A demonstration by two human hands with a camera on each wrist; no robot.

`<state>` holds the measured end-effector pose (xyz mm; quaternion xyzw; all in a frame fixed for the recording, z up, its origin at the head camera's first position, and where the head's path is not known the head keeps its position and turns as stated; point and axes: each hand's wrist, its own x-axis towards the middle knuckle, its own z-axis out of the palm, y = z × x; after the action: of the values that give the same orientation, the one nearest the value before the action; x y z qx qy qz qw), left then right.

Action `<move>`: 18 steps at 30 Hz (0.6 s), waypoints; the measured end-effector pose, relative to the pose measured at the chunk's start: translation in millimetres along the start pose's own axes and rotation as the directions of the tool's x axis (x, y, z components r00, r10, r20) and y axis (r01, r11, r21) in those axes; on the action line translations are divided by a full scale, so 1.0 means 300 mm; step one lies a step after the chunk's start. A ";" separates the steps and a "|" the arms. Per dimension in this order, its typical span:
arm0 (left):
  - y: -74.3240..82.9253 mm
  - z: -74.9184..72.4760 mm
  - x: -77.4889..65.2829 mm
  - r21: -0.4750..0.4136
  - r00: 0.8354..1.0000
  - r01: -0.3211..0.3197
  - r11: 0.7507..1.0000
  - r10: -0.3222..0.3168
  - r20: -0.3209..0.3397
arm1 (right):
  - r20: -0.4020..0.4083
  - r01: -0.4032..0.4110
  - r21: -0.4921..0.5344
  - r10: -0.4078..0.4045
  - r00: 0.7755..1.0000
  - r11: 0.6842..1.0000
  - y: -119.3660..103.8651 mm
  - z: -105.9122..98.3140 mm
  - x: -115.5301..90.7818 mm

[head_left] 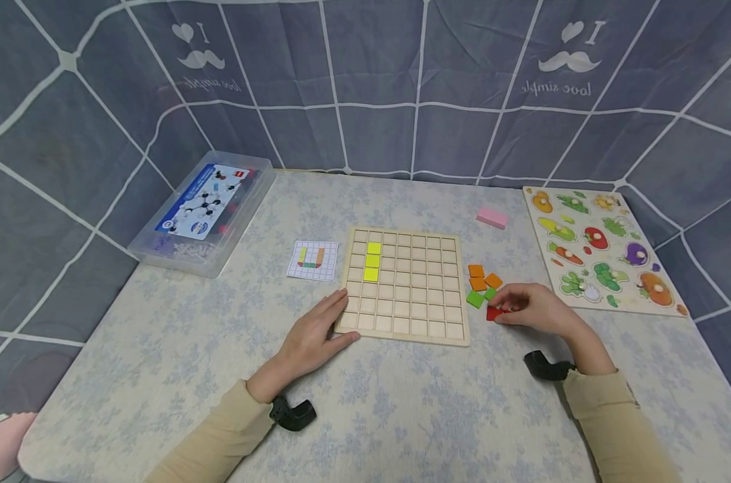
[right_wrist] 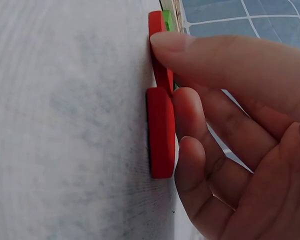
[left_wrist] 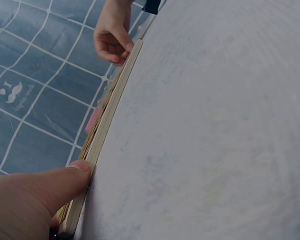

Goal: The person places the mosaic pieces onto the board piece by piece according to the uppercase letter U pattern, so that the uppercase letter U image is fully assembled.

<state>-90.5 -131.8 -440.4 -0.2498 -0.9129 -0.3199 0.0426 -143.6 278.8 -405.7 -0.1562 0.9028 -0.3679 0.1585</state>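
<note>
A wooden grid board [head_left: 404, 285] lies in the middle of the table, with three yellow square tiles [head_left: 372, 262] in one column near its left side. My left hand [head_left: 313, 335] rests at the board's lower left corner, fingers extended on the left edge and thumb touching the near edge. Right of the board, my right hand [head_left: 534, 310] pinches a red square tile [right_wrist: 160, 55], tilted under the thumb. Another red tile [right_wrist: 161, 132] lies by the curled fingers. Just beyond are green tiles [head_left: 475, 299] and three orange tiles [head_left: 477, 284].
A pattern card [head_left: 313, 260] with a coloured U shape lies left of the board. Farther left stands a clear plastic box [head_left: 202, 211]. A pink block [head_left: 492, 217] sits at the back right, beside a vegetable puzzle board [head_left: 607, 251]. A tiled-print curtain [head_left: 377, 80] encloses the table.
</note>
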 end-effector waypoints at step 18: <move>0.000 -0.001 0.002 -0.001 1.000 0.009 1.000 -0.009 0.009 | -0.025 0.013 -0.036 -0.014 1.000 0.999 0.000 0.006 -0.001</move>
<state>-91.0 -131.9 -439.9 -0.2471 -0.9141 -0.3193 0.0368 -142.7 277.6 -406.9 -0.1604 0.9102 -0.3545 0.1419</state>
